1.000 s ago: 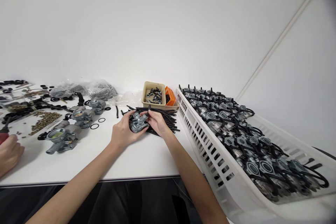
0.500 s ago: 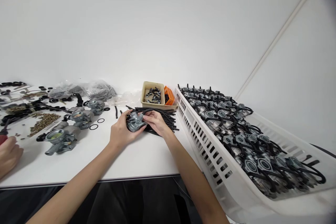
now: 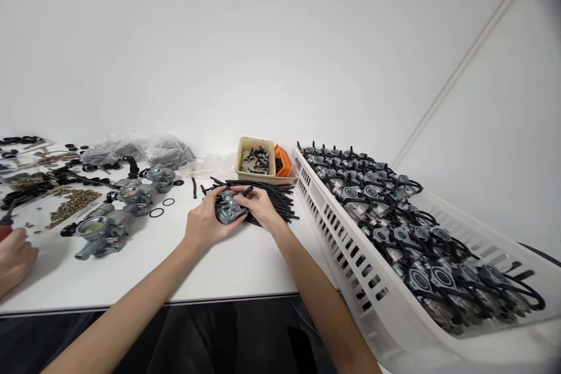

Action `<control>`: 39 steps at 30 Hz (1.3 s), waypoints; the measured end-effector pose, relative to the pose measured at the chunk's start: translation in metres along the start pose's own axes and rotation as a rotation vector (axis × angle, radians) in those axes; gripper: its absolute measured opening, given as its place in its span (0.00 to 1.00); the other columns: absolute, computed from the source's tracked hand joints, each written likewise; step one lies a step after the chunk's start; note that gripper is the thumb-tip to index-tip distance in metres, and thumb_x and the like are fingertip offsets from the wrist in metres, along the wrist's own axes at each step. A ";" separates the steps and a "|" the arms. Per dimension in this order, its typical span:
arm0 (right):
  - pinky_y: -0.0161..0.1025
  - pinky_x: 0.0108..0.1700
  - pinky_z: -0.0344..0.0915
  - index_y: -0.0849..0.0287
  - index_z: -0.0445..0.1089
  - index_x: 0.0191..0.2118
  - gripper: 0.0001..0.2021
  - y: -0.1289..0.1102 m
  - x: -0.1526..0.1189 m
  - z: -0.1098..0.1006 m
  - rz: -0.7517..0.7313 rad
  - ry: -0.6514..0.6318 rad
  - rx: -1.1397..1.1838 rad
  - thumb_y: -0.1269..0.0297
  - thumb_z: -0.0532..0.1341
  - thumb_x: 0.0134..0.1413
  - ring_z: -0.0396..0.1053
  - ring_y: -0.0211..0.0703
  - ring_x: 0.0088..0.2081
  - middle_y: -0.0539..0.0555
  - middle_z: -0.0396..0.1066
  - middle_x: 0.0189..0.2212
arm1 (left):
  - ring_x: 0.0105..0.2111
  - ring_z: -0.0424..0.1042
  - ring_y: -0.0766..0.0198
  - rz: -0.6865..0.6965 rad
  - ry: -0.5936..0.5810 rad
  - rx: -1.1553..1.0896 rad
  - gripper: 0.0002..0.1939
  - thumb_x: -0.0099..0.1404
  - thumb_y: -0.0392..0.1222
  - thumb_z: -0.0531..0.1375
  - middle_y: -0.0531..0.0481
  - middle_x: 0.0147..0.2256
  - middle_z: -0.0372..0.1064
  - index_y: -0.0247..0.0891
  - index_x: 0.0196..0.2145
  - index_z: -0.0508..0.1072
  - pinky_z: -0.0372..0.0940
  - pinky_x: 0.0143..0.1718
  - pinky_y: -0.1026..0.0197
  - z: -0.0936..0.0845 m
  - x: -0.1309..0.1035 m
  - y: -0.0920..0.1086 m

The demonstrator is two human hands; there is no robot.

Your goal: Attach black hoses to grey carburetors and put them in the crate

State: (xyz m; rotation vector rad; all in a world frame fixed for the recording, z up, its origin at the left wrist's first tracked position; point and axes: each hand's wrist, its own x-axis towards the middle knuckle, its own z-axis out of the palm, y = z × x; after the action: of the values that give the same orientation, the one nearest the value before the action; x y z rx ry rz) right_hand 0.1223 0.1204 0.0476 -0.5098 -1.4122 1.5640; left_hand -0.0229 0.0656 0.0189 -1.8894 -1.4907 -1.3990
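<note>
Our left hand [image 3: 205,219] is wrapped around a grey metal part [image 3: 228,210], the thumb along its lower edge and the fingers behind. Our right hand [image 3: 260,208] is closed around a short black tube [image 3: 248,191] at the part's upper right side, its thumb touching the metal. The part is held at the middle of the frame, just above the table [image 3: 228,274]. We cannot tell whether the tube is seated, because our fingers cover the join; we would judge this piece to be partway along.

Right behind our hands lies a pile of loose black tubes [image 3: 283,201], so plenty of stock remains. Beyond it, at the centre of the frame, a beige bin [image 3: 255,176] has small black-and-metal fittings in it, with an orange basket [image 3: 286,159] just beside it.

At the right of the frame, a large white basket [image 3: 394,321] carries many rows of similar metal parts with curved black tubes on them. By our reading these are the further-along ones, and most of the batch we can see.

At the left, three more metal parts [image 3: 99,235] rest on the table near two black rings [image 3: 156,212]; we make out no curved tube on them, so they look less complete. At the far left edge, a co-worker's hand [image 3: 16,257] grips a red handle [image 3: 5,232].
</note>
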 end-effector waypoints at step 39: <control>0.44 0.49 0.65 0.59 0.77 0.34 0.14 -0.001 -0.003 -0.001 -0.048 -0.031 -0.057 0.62 0.73 0.36 0.72 0.44 0.40 0.53 0.77 0.36 | 0.39 0.76 0.55 0.074 0.007 0.004 0.38 0.52 0.58 0.65 0.42 0.46 0.72 0.37 0.55 0.58 0.70 0.31 0.60 -0.002 -0.001 0.001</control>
State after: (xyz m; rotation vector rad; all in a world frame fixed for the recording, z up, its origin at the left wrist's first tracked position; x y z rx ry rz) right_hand 0.1252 0.1181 0.0478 -0.4832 -1.4855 1.5031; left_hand -0.0230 0.0635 0.0192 -1.9152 -1.4048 -1.3677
